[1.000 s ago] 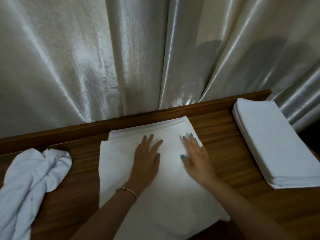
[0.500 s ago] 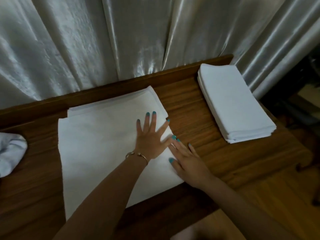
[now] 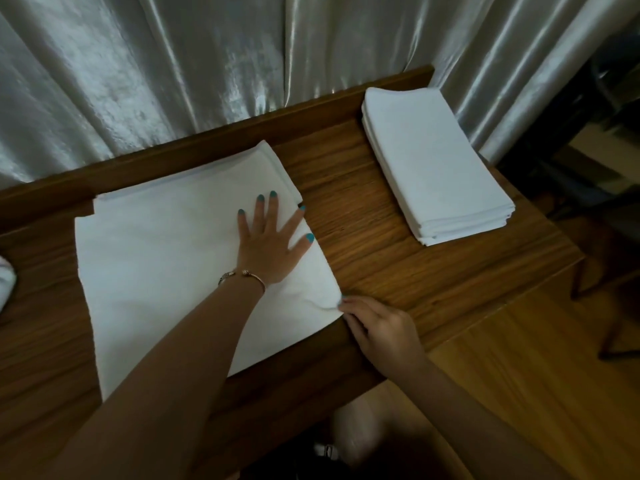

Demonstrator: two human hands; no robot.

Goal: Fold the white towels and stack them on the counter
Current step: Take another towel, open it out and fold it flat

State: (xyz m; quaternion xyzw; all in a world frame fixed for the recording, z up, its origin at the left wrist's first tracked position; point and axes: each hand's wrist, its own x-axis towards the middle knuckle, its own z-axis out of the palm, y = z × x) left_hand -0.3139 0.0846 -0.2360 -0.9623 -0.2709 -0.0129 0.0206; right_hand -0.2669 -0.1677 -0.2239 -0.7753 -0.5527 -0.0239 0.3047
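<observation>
The grip of the right hand (image 3: 375, 323) is a pinch: its fingers curl round the near right corner of the white towel (image 3: 166, 258), where the cloth puckers just at the bench's front edge. The left hand (image 3: 268, 242) holds nothing; it lies flat with fingers spread, pressing on the right part of the same towel, teal nails showing and a thin bracelet (image 3: 244, 277) at the wrist.

Behind everything hangs a silvery satin curtain (image 3: 173, 71) in deep folds, filling the upper half of the view. Below it runs the wooden bench (image 3: 398, 271), dark brown with a raised back rail touching the curtain. To the right of the bench and lower, a wood floor (image 3: 536, 375) shows.

The towel being worked lies spread on the left and middle of the bench, partly folded, with a second layer's edge peeping out along its far side. Its near edge hangs slightly over the front of the bench.

At the bench's far right end, well apart from the spread towel, sits the stack of folded towels (image 3: 433, 168), several layers deep, edges aligned, its long side angled toward the back rail.

At the far left edge of view a bit of crumpled white cloth (image 3: 5, 282) rests on the bench, mostly cut off.
</observation>
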